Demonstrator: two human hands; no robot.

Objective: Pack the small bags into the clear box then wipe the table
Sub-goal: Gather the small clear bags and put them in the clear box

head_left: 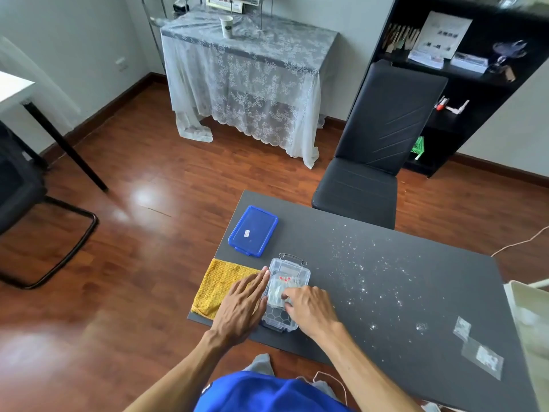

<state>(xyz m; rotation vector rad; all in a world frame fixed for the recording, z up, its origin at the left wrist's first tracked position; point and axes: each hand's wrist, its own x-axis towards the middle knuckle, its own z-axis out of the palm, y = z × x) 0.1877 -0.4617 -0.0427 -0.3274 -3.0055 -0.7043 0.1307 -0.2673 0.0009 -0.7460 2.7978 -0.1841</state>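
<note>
The clear box point(292, 270) stands open near the left end of the dark table point(401, 263), with small bags point(285, 282) inside it. My left hand point(242, 303) lies flat with fingers together against the box's left wall. My right hand point(310, 307) reaches into the box from the right, fingertips pressing on the bags inside. Two more small clear bags lie at the table's right end: one point(462, 328) further back, one point(484, 359) nearer the front edge. The blue lid point(253, 231) rests behind the box.
A yellow cloth point(221, 285) lies at the table's left edge, partly under my left hand. White crumbs point(371, 272) are scattered across the table's middle. A black chair point(377, 150) stands behind the table, and a pale container point(531, 322) sits at the right edge.
</note>
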